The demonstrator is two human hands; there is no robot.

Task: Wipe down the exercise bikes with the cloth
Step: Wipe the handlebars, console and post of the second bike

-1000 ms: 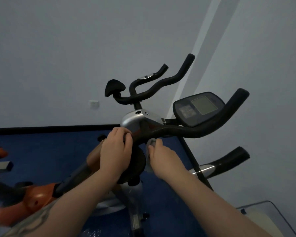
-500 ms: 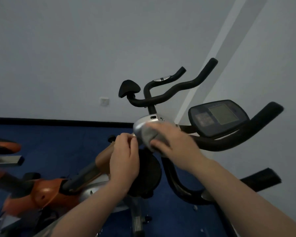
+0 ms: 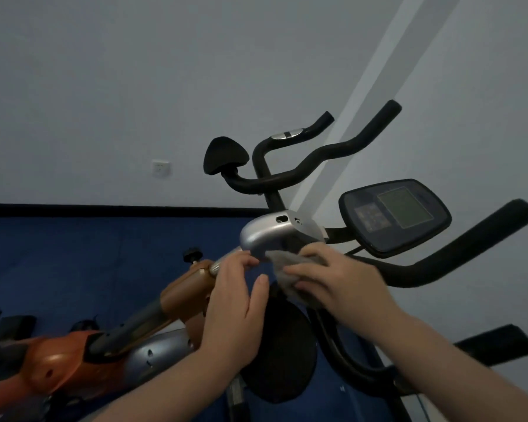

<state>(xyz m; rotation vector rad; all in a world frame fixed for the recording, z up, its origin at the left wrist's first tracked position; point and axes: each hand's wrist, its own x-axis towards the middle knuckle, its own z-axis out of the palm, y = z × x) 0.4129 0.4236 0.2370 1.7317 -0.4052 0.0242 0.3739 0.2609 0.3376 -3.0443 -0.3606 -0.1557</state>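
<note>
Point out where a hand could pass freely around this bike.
Free: the blue floor left of the orange frame, and the gap between the console and the upper handlebars. Crowded: at the silver housing, where the left hand, right hand and cloth meet.

Grey cloth (image 3: 290, 269), crumpled, pressed against underside of silver housing (image 3: 269, 236) on orange exercise bike (image 3: 73, 360); black handlebars (image 3: 424, 266) and console (image 3: 393, 214) at right.

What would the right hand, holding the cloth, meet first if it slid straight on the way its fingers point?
Probably the left hand: the right hand and its grey cloth point toward those fingertips, though depth is unclear.
</note>
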